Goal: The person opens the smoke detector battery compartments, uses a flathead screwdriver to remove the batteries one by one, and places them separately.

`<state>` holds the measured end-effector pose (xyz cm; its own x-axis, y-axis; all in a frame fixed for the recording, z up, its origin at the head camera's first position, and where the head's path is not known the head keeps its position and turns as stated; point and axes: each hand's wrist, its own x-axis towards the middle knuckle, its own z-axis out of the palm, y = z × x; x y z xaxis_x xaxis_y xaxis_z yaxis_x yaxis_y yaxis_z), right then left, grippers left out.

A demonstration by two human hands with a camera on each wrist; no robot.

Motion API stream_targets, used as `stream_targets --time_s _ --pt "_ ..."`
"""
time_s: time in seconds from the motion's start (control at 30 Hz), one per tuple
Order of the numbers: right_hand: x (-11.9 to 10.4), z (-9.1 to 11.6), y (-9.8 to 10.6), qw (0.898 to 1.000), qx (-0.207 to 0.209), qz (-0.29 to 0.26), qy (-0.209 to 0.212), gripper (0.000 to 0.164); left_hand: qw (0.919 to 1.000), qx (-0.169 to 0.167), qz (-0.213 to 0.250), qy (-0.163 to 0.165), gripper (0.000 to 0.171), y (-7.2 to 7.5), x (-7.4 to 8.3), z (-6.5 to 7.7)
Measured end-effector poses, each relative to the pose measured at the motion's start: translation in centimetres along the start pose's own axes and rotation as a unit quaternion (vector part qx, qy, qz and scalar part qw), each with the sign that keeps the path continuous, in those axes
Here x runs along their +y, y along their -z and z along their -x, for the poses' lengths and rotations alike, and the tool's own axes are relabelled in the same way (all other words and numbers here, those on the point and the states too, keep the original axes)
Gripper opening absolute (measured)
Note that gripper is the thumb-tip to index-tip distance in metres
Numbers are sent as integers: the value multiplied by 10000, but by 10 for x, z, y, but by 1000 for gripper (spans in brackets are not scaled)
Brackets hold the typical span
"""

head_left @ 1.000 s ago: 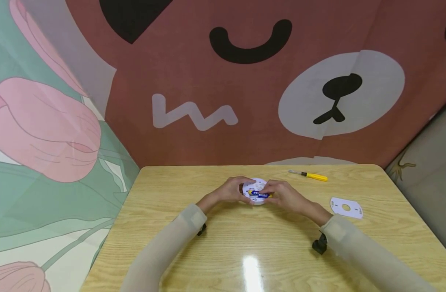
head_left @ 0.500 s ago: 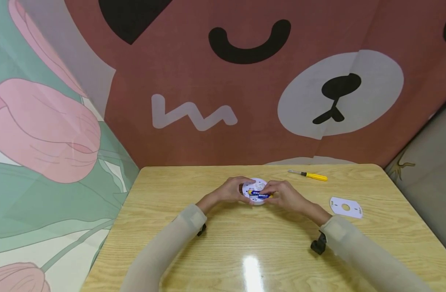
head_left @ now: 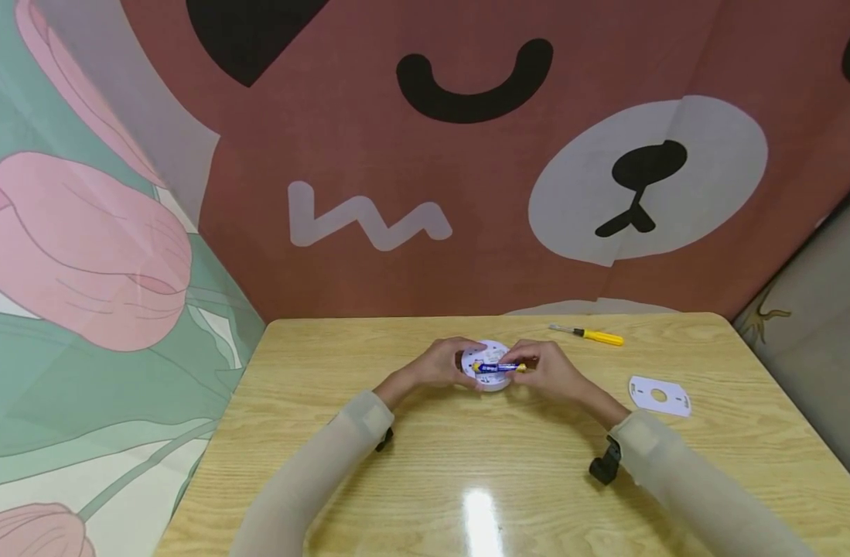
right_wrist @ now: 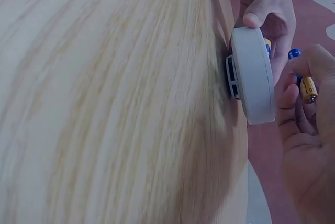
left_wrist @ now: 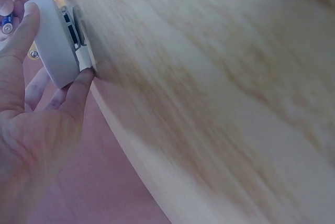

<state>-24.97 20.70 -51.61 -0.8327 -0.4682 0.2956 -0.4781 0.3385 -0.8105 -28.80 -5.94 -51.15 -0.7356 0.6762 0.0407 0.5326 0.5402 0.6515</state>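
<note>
My left hand [head_left: 442, 362] grips a round white device [head_left: 494, 383], which looks like a smoke alarm, by its left side, thumb and fingers around the rim. Its printed face is turned up toward the head camera, and a blue-and-yellow battery [head_left: 486, 368] lies across it. A second battery [right_wrist: 309, 90] is pinched between the thumb and fingers of my right hand [head_left: 551, 373], close over the device's right side. In the right wrist view its gold end sticks out below the fingers, while the middle is hidden. The device [right_wrist: 253, 75] stands edge-on there.
A yellow-handled screwdriver [head_left: 602, 336] lies near the back edge of the wooden table [head_left: 425, 480]. To the right is a flat white plate [head_left: 661, 396] with a round central hole. A printed cloth [head_left: 369, 278] hangs behind the table.
My right hand has shifted slightly right with its battery, and the battery's yellow end now shows beyond the fingertips. My left hand and the device have stayed put.
</note>
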Motion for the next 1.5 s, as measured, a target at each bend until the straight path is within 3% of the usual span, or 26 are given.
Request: stream_targets --time_s 0.57,1.0,1.5 --pt "5 7 17 9994 155 -298 109 32 9999 76 89 120 80 0 -1 -1" --pt "11 22 38 9978 255 -603 69 26 9993 4 204 316 80 0 2 2" --pt "13 43 70 9983 519 -58 -247 19 9989 -51 249 381 80 -2 4 2"
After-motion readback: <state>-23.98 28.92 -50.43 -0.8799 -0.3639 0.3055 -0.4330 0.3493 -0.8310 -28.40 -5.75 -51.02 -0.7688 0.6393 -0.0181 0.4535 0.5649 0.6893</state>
